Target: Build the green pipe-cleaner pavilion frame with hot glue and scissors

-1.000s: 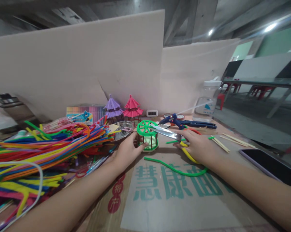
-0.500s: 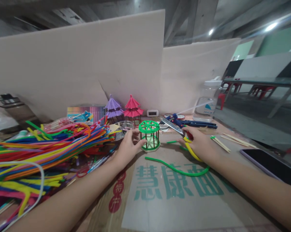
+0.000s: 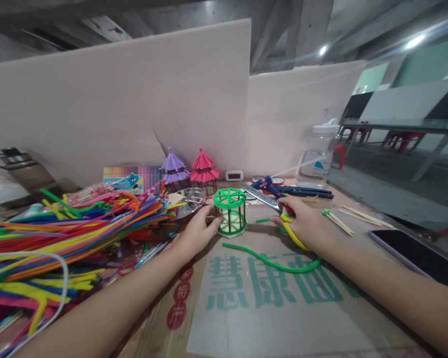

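Observation:
A small round pavilion frame, with green pipe-cleaner rings and brown stick posts, stands upright on the board. My left hand grips its left side, the thumb at the lower front and the fingers partly hidden behind. To the right, my right hand holds yellow-handled scissors, their blades pointing up and left towards the frame but apart from it. A long green pipe cleaner curves over the board in front, its right end under my right hand. A short green piece lies near the right fingertips.
Bundled colourful pipe cleaners spread across the left. Behind stand purple and pink pavilions, a small clock and a glue gun. A water bottle, wooden sticks and a phone are at the right.
Hardly anything differs. My right hand and the scissors have shifted very slightly left; the left hand stays at the frame.

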